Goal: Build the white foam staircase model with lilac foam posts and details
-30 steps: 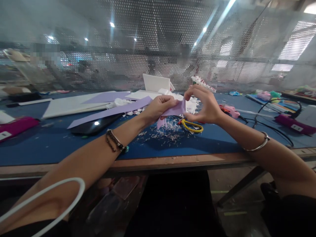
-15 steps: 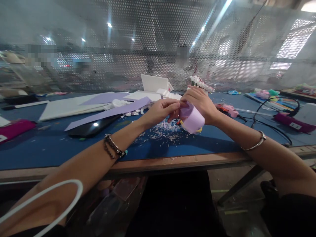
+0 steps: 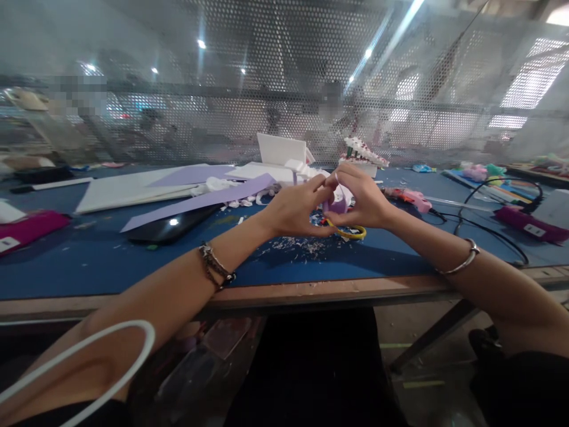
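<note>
A curled strip of light purple paper (image 3: pixel 340 205) is held above the table between my two hands. My right hand (image 3: pixel 365 200) wraps round it from the right, thumb below and fingers above. From the left, my left hand (image 3: pixel 297 207) closes on the curl with bent fingers, its thumb stretched along the underside. Fingers hide much of the strip. Just below the hands lie scissors with a yellow handle (image 3: pixel 353 232), partly covered, among scattered white paper shreds (image 3: pixel 302 246).
A long purple strip (image 3: pixel 200 201) lies across a black phone-like slab (image 3: pixel 175 228). Behind are white boards (image 3: pixel 120 188) and a white box (image 3: pixel 282 149). Right: a pink glue gun (image 3: pixel 418 200), black cable (image 3: pixel 484 222) and magenta pouch (image 3: pixel 531 224). Another magenta pouch (image 3: pixel 38 228) sits left.
The purple strip's wide loop has become a smaller, tighter curl between my hands. My left hand has turned, its thumb now underneath. The yellow scissor handle shows more.
</note>
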Tool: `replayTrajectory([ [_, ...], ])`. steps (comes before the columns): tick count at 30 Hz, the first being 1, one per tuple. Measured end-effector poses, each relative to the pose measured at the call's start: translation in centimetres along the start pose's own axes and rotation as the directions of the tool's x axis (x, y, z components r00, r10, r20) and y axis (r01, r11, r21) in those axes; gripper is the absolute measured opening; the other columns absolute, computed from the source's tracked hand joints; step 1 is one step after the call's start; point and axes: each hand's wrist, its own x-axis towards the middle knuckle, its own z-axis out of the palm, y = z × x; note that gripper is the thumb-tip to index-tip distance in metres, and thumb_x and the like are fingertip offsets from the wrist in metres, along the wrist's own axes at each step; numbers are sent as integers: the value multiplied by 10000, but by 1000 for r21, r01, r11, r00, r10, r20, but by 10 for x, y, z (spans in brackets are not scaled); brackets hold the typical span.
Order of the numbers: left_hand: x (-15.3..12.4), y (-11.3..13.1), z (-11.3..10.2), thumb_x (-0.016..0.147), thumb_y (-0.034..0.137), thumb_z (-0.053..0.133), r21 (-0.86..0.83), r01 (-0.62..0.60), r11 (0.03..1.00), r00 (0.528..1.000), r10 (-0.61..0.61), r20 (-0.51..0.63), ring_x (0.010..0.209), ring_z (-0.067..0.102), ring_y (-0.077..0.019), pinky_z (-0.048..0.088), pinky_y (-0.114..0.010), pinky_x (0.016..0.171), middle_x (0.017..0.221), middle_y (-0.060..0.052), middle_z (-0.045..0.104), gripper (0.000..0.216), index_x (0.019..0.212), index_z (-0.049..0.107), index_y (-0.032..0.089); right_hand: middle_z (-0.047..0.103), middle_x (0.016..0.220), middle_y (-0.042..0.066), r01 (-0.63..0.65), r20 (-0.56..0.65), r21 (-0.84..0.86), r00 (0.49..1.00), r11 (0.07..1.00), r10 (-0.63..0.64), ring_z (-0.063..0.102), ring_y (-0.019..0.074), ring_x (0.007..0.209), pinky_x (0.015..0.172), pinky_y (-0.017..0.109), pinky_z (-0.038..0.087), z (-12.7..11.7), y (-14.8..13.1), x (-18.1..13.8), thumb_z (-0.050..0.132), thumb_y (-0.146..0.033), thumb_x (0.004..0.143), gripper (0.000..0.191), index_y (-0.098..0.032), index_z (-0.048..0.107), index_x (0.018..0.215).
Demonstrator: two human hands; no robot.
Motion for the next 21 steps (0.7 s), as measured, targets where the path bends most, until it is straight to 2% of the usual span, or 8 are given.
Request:
replayTrajectory([
  [4, -1, 9, 6, 779, 306, 521, 14, 68, 998, 987, -65, -145, 691, 552, -184, 394, -279, 549, 904, -99, 574, 188, 883, 567, 157, 497, 737, 20, -56, -30, 109, 998, 992, 59, 476, 161, 730, 670, 322, 431, 1, -9, 1, 570, -292, 656, 184, -209, 443, 760],
  [7, -1, 10, 7, 799, 257, 468, -67, 36, 997, 981, -48, -189, 732, 565, -198, 420, -297, 590, 888, -99, 583, 154, 888, 544, 158, 512, 758, 14, -89, -48, 167, 994, 982, 98, 488, 154, 746, 696, 321, 429, 0, -12, 2, 573, -288, 647, 186, -206, 449, 758],
  [9, -1, 9, 6, 817, 230, 427, -112, -15, 994, 975, -10, -220, 772, 577, -201, 440, -310, 642, 909, -97, 602, 183, 954, 526, 158, 522, 766, 13, -99, -84, 223, 989, 970, 121, 495, 149, 751, 719, 324, 422, -2, -12, 2, 571, -297, 657, 182, -195, 463, 763],
  [11, -1, 6, 6, 845, 182, 373, -136, -39, 990, 969, 4, -245, 851, 592, -196, 452, -322, 728, 996, -97, 624, 279, 1098, 489, 158, 525, 766, 11, -111, -121, 267, 982, 957, 148, 499, 146, 754, 733, 328, 413, -4, -9, 3, 564, -298, 664, 183, -183, 483, 782],
  [15, 0, -3, 8, 864, 157, 352, -223, 31, 974, 954, -95, -285, 957, 593, -192, 444, -330, 832, 1089, -97, 635, 479, 1343, 339, 163, 524, 763, 15, -125, -151, 268, 974, 955, 170, 503, 145, 754, 734, 327, 405, -10, 0, 4, 568, -299, 661, 202, -167, 502, 800],
  [18, -1, -12, 8, 874, 176, 330, -226, 75, 971, 931, -149, -333, 958, 593, -205, 439, -347, 850, 1072, -108, 648, 536, 1407, 277, 140, 537, 776, 23, -134, -144, 214, 975, 968, 167, 508, 143, 754, 734, 321, 405, -15, 5, 4, 571, -295, 658, 198, -165, 506, 793],
  [21, -1, -16, 4, 883, 171, 299, -151, 29, 988, 925, -84, -370, 1004, 585, -219, 431, -370, 869, 1101, -117, 643, 530, 1411, 281, 125, 536, 784, 23, -131, -107, 119, 984, 984, 144, 503, 143, 751, 721, 311, 405, -14, 8, 4, 585, -289, 634, 207, -176, 495, 781],
])
